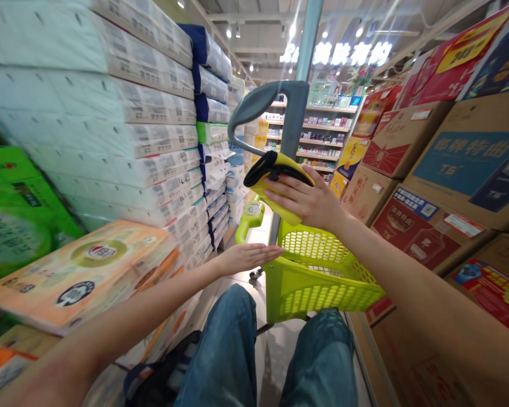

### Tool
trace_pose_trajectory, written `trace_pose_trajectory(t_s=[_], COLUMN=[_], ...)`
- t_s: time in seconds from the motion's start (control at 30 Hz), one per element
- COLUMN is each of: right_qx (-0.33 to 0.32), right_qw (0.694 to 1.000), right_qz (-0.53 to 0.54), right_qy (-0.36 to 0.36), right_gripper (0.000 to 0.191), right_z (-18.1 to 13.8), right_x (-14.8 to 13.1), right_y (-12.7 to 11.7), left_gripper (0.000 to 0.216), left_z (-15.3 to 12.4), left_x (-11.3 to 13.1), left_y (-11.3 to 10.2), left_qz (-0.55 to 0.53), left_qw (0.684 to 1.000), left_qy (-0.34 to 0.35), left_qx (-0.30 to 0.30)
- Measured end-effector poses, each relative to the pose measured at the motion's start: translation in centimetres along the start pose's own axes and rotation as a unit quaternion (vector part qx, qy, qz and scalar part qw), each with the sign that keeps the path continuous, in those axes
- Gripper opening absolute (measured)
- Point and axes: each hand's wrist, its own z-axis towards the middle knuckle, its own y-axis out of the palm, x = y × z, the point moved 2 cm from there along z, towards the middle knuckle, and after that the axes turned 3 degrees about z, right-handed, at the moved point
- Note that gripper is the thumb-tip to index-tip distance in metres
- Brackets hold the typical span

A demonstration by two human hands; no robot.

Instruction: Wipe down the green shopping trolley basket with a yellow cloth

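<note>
In the head view my right hand (307, 198) grips a folded yellow and black cloth (261, 183), fingers stretched across it. The cloth is in front of the grey post (296, 118) of a shopping cart, below its looped handle (254, 104). Lower down, my left hand (250, 258) is flat with its fingers straight and holds nothing. Its fingertips are at the near corner of the cart's lime-green basket (292, 288); whether they touch it I cannot tell. A lime-green grip (249, 221) juts out at the cart's left.
Tall stacks of wrapped tissue packs (152, 102) rise on the left, with an orange pack (97, 254) in front. Printed cartons (470, 158) are piled on the right. Stocked shelves (322, 130) stand beyond the cart. A dark bag (165, 367) lies by my knee.
</note>
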Motion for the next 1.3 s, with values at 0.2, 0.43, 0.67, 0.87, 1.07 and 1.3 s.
trace_pose_trajectory(t_s=[0.2, 0.43, 0.67, 0.87, 1.07, 1.3], right_qx=[-0.083, -0.167, -0.012, -0.034, -0.055, 0.034], right_qw=[0.996, 0.983, 0.998, 0.949, 0.927, 0.937], right_qz=[0.032, 0.046, -0.046, -0.196, -0.231, -0.285], right_qy=[-0.006, -0.053, -0.047, -0.246, -0.292, -0.199], right_gripper=[0.046, 0.042, 0.039, 0.046, 0.064, 0.061], right_z=[-4.1, -2.4, 0.4, -5.4, -2.5, -0.4], right_x=[1.9, 1.9, 2.8, 3.7, 4.4, 4.0], right_y=[5.1, 2.2, -2.2, 6.6, 2.4, 1.0], left_gripper=[0.070, 0.068, 0.068, 0.057, 0.056, 0.055], left_z=[-0.1, -0.1, -0.1, -0.4, -0.3, -0.7], left_x=[-0.8, -1.0, -1.1, -1.2, -1.4, -2.2], left_y=[0.8, 1.2, 1.2, 2.1, 1.7, 1.8], left_qz=[-0.055, -0.104, -0.019, 0.152, 0.263, 0.255], left_qw=[0.998, 0.994, 1.000, 0.987, 0.963, 0.963], left_qy=[-0.002, -0.009, -0.002, 0.043, 0.054, 0.076], left_qx=[-0.011, -0.019, -0.006, 0.017, 0.025, 0.038])
